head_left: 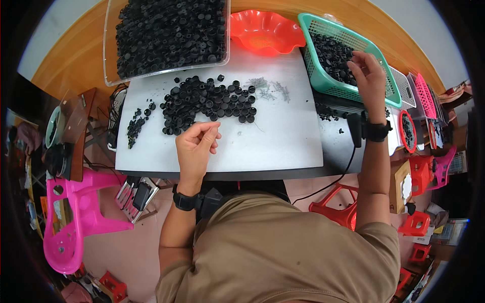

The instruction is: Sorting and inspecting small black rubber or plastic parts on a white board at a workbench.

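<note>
My left hand (pixel 198 144) is closed in a pinch over the near edge of a pile of round black caps (pixel 182 103) on a white board (pixel 283 144). Whatever its fingertips may hold is too small to make out. To the right, my right hand (pixel 369 76) hovers over a green plastic basket (pixel 323 76) of small black parts (pixel 331 53). Its thumb and fingers are curved and apart, with nothing visible between them. Small metal pins or springs (pixel 262 87) lie on the board beyond the caps. Smaller black pieces (pixel 135 126) sit at the board's left.
A large clear bin (pixel 217 64) full of black caps stands at the back left, beside a red scalloped bowl (pixel 265 30). More baskets and a red-rimmed tray (pixel 407 132) line the right. A black cable (pixel 333 178) hangs from my right wrist. Pink and red stools (pixel 76 222) stand around.
</note>
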A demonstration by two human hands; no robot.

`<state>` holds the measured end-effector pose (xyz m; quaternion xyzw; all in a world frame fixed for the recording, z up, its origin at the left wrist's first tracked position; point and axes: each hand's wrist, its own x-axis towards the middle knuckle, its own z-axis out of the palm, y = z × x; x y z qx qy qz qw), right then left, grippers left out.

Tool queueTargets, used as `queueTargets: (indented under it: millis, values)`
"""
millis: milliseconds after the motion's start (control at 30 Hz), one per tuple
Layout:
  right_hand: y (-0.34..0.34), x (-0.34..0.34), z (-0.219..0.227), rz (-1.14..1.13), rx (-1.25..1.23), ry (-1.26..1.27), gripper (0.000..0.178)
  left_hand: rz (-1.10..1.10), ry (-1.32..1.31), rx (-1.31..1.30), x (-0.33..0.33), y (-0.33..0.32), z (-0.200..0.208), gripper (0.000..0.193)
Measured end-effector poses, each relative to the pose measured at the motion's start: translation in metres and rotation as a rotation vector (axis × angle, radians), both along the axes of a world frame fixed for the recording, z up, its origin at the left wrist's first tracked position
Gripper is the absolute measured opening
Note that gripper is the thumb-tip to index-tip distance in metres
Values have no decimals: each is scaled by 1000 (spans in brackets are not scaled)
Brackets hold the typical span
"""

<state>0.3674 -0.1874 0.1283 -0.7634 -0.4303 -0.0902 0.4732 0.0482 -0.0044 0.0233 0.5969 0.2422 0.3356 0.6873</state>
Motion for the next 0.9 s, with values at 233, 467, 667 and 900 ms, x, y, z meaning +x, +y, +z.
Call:
queueTargets:
  millis: [233, 467, 667, 900]
  values:
    - [64, -73, -50, 590, -284, -247, 5, 32, 37, 195, 2, -9, -7, 11]
    - [98, -75, -83, 398, -570, -347, 6, 27, 61, 232, 3, -9, -7, 12]
    - [96, -78, -78, 395, -521, -305, 5, 13, 117, 189, 1, -1, -3, 12]
    - [63, -93, -68, 523, -304, 276, 6, 276, 343, 522, -8, 18, 7, 11]
